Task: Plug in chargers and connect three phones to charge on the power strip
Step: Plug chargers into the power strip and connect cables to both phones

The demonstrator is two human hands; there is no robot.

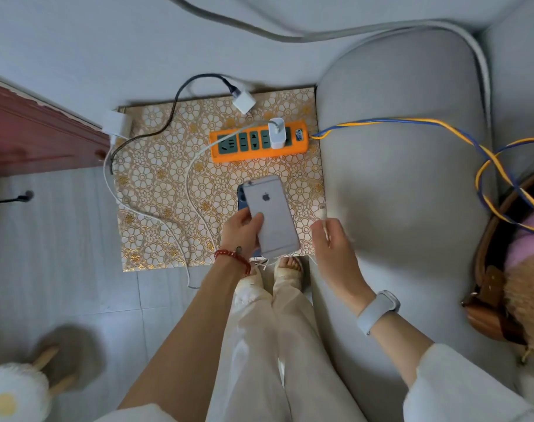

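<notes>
My left hand (243, 229) grips a silver phone (272, 216), back side up, above a flower-patterned board (156, 178). A blue phone (240, 196) lies partly hidden under it. My right hand (332, 236) pinches the end of a white cable (323, 212) just right of the silver phone. An orange power strip (259, 143) sits at the board's far side with one white charger (277, 133) plugged in near its right end. A loose white charger on a black cable (244, 100) lies behind the strip. Another white charger (115, 124) rests at the board's far-left corner.
A grey sofa (406, 178) runs along the right. The strip's blue-and-yellow cord (412, 121) crosses the sofa toward a brown bag (488, 293). A red wooden door (31, 138) stands at left. My legs and feet (278, 272) are at the board's near edge, on tiled floor.
</notes>
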